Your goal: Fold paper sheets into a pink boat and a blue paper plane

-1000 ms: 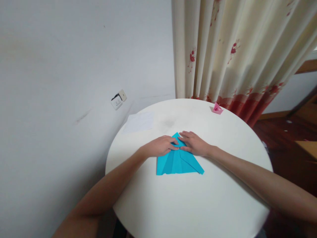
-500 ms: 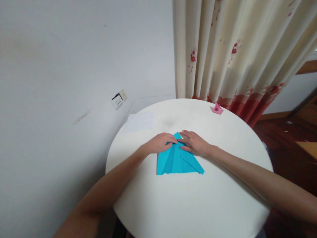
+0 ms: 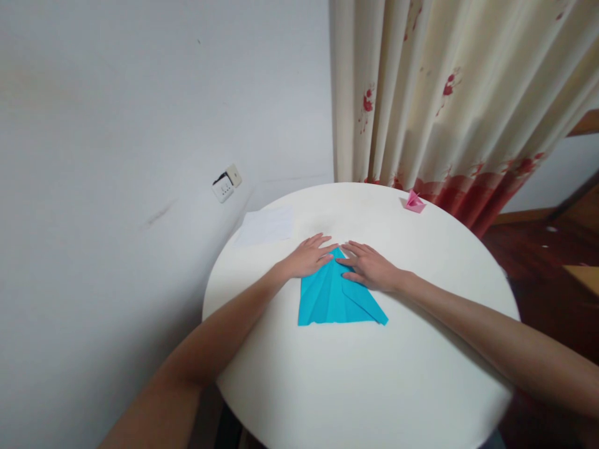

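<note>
Left hand (image 3: 306, 257) and right hand (image 3: 374, 268) on blue paper (image 3: 331, 302), fingers loosely spread, gripping nothing; paper on white tabletop (image 3: 374, 374).

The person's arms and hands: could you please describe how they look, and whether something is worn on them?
The left arm and right arm show no sleeve or watch. The left hand and right hand wear no gloves.

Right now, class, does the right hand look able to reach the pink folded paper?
Probably yes: the right hand rests on the blue paper, and no object shows between that hand and the pink folded paper.
</note>
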`<state>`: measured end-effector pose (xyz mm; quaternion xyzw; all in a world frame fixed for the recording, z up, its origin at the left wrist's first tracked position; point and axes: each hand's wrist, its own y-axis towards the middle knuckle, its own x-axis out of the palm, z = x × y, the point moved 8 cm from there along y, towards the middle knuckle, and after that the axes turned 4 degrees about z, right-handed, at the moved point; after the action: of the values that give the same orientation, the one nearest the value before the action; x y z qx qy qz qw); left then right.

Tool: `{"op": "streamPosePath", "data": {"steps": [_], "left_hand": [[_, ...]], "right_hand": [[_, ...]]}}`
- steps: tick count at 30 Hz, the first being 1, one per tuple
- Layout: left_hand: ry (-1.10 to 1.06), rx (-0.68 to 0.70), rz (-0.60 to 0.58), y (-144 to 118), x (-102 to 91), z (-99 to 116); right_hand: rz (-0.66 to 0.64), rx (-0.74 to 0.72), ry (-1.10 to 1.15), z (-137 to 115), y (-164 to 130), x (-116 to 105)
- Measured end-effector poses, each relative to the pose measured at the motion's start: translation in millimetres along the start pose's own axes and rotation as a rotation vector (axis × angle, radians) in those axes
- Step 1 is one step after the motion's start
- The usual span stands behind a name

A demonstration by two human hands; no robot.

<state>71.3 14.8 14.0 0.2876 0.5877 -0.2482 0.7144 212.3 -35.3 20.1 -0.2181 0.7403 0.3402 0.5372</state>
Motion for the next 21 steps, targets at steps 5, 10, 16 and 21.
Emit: {"op": "streamPosePath", "data": {"steps": [5, 10, 16, 21], "left_hand": [[-0.012, 0.032, 0.082, 0.8, -8.4, 7.2], [-0.04, 0.207, 0.116, -6.5, -27.8, 34.1], [-0.079, 0.366, 0.003, -19.2, -25.4, 52.5], [-0.057, 0.399, -0.018, -22.3, -24.1, 55.3]], "right_hand": [[0.015, -0.006, 0.009, 1.0, -0.6, 0.4], [0.004, 0.001, 0.018, 2.0, -0.4, 1.6], [-0.01, 0.018, 0.016, 1.4, 0.1, 1.3], [-0.011, 0.019, 0.018, 0.1, -0.1, -0.2]]}}
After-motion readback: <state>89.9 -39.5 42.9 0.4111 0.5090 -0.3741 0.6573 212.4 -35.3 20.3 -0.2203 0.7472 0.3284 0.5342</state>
